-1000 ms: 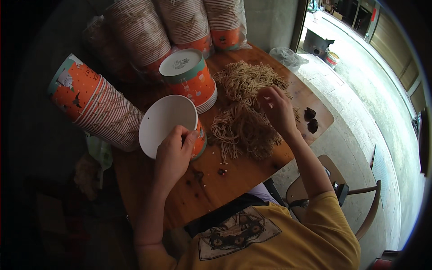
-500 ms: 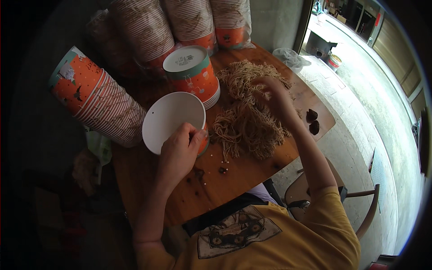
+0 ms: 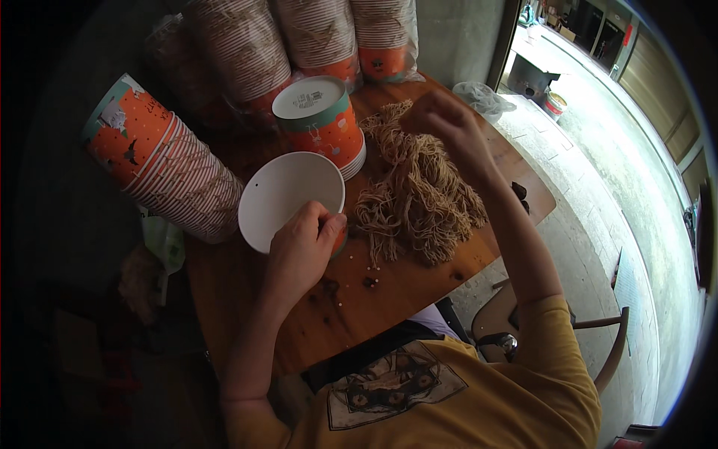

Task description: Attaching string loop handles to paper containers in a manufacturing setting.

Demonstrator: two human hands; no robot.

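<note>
A white-lined orange paper bucket (image 3: 288, 191) lies tipped toward me on the wooden table, a small hole in its inner wall. My left hand (image 3: 305, 243) is closed on its near right rim, thumb outside. To the right spreads a loose heap of thin tan cords (image 3: 426, 198). At the heap's far end my right hand (image 3: 441, 120) is closed, fingers curled around cords; the exact strands are hidden by the hand. Behind the tipped bucket a short stack of orange buckets (image 3: 321, 135) stands upside down, touching or nearly touching it.
A leaning stack of nested buckets (image 3: 176, 161) is on the left. Several plastic-wrapped stacks (image 3: 314, 37) line the back. Small white beads and dark bits lie on the table (image 3: 359, 314) near its front edge. A clear plastic bag (image 3: 485, 97) and a chair (image 3: 613, 344) are at the right.
My right hand has closed and moved away from me, up and slightly left. The cord heap has shifted, its middle drawn together. My left hand and the bucket have barely moved.
</note>
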